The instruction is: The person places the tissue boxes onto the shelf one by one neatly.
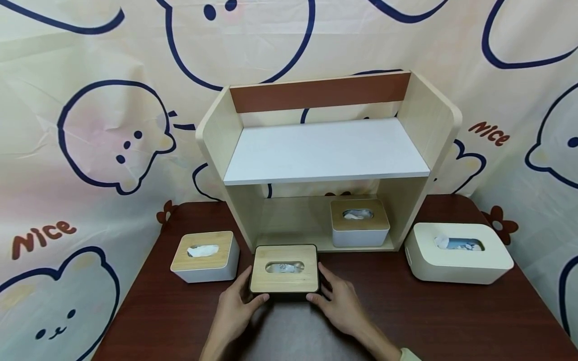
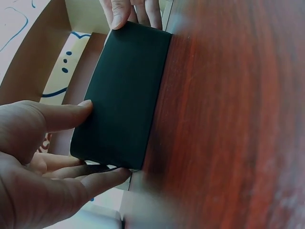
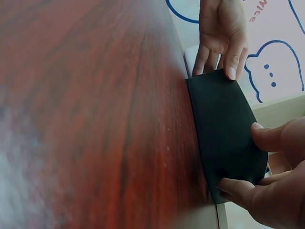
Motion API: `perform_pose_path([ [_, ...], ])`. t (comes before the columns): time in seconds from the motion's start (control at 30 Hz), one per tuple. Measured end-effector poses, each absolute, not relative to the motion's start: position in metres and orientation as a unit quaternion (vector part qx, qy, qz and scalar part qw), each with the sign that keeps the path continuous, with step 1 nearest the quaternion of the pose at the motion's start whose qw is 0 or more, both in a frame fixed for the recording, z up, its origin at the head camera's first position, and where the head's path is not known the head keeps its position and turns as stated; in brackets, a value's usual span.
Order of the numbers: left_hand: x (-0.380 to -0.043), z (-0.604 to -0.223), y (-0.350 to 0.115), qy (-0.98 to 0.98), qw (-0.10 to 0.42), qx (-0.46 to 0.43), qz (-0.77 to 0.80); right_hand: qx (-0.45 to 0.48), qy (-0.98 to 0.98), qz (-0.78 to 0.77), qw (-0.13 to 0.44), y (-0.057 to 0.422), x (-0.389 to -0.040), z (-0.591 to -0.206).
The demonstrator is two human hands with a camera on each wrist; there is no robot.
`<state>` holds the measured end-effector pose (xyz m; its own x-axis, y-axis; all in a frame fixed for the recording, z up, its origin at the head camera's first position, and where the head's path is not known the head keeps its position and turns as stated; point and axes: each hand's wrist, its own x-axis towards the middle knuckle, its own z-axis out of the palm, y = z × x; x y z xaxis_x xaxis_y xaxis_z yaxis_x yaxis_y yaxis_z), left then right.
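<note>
A black-sided tissue box (image 1: pixel 284 282) with a wooden top is just before the shelf unit (image 1: pixel 325 150), its long axis running along that unit's front edge; whether it rests fully on the counter (image 1: pixel 451 321) is unclear. The left hand (image 1: pixel 235 307) and right hand (image 1: pixel 340 303) hold its opposite ends, fingers at the sides, thumbs toward the near face, neither hand nearer.

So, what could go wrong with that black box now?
If pushed forward, the black box might bump the shelf unit right behind it. Held only near its ends by the left hand and right hand, it could slip. The left hand might nudge the wood-topped box beside it.
</note>
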<state>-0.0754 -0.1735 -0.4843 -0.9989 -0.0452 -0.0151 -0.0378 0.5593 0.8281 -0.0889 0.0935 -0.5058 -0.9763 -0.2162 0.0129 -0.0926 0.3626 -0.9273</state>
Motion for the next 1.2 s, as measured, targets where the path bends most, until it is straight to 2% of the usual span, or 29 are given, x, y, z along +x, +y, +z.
perform_pose_path([
  [0.83,-0.079,-0.474,-0.163,-0.852,0.032,0.029,-0.522,-0.067,0.805,-0.588,0.023,0.098,-0.092,-0.494],
  [1.2,-0.087,-0.470,-0.159,-0.841,0.062,0.020,-0.538,-0.072,0.807,-0.586,0.001,0.100,-0.100,-0.487],
])
